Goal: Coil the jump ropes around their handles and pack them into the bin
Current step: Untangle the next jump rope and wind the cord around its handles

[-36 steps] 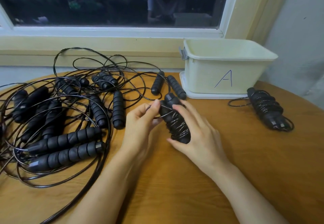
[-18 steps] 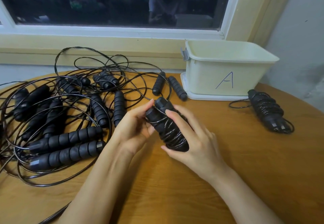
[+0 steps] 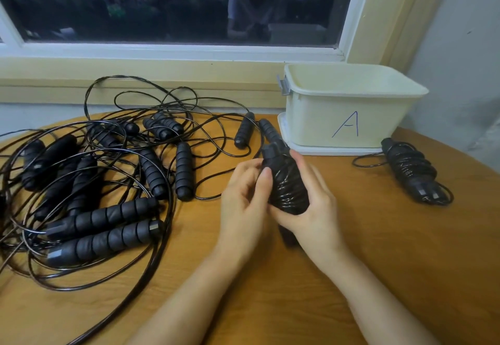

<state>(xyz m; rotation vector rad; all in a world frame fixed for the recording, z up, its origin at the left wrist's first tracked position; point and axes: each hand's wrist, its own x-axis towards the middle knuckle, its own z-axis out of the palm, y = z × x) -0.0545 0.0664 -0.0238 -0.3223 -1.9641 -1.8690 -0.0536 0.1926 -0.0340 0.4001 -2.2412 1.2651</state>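
Both hands hold a coiled jump rope bundle (image 3: pixel 286 182), two black handles wrapped in thin black cord, upright above the wooden table (image 3: pixel 378 250). My right hand (image 3: pixel 313 209) grips it from the right and below. My left hand (image 3: pixel 246 196) holds its left side, fingers curled against the coils. A cream bin (image 3: pixel 349 106) marked "A" stands at the back right on its lid. A second coiled bundle (image 3: pixel 411 171) lies right of the bin. A tangle of loose jump ropes (image 3: pixel 102 182) with black ribbed handles covers the left of the table.
A window and its cream sill (image 3: pixel 135 74) run behind the table, with a grey wall at the far right. Two handles (image 3: pixel 244 133) lie just left of the bin. A loop of cord (image 3: pixel 130 298) trails toward the near table edge.
The last loose cord is now wound onto the bundle. The bundle has turned more upright, and my left hand moved from pinching cord at its top to holding its side.
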